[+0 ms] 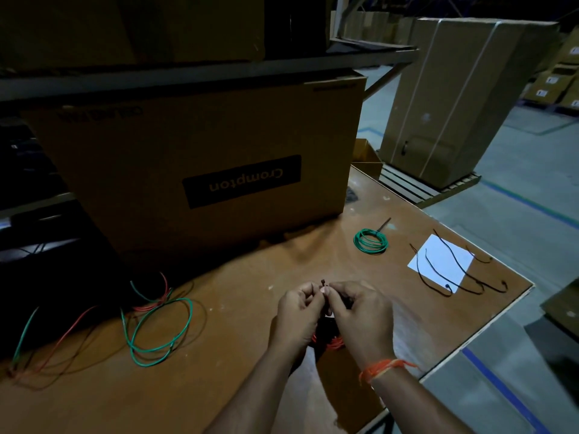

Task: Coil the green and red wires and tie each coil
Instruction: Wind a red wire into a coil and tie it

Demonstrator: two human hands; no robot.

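Near the front edge of the brown table, both hands met above a red wire coil. Left hand and right hand each had fingers curled, pinching a dark tie between their tips, with the coil hanging just beneath the palms. Far to the right lay a finished green coil, and beyond it several black ties crossed a white sheet. Loose green and red wires sprawled at the left, near a large cardboard box.
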